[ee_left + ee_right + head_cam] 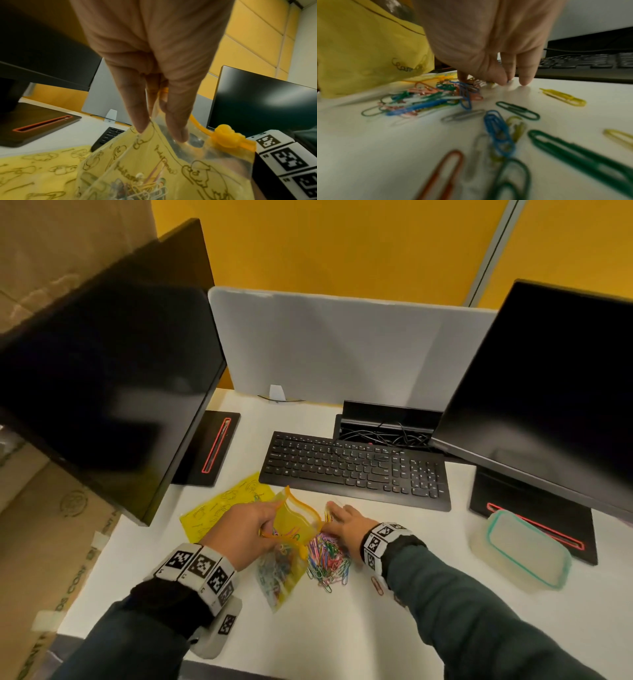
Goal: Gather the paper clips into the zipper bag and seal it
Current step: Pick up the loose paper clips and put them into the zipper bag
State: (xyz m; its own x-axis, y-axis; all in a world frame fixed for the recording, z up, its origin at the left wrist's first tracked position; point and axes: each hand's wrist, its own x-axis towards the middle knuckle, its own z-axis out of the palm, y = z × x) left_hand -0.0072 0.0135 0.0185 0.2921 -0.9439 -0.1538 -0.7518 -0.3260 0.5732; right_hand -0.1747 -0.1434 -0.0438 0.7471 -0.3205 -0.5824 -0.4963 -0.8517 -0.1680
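The left hand [245,534] is pinching the orange zipper rim of the zipper bag [291,529] and holding its mouth propped open and lifted, presumably so that clips can be dropped in without the sides folding together; in the left wrist view a finger is sitting inside the mouth against the clear film while the others are pressing the printed yellow face from outside. The bag's lower part is lying on the surface [342,628] toward the near edge, already holding some clips. The right hand [346,525] is reaching down with curled fingers into the far end of the paper clips [329,559], its fingertips [524,79] touching the surface; it looks to be closing on a small bunch, but whether any clip is actually held cannot be told. The pile is lying just beside the bag's mouth, so each transfer should be short. A few stray clips are lying nearer the person, partly under the right sleeve, and could be missed.

Farther back, a second yellow printed pouch [226,506] is lying flat behind the left hand. A black keyboard [352,469] is crossing the middle, close behind both hands, limiting room to sweep. A lidded plastic container [520,547] is sitting near the right edge, and two dark monitors are flanking the far corners.
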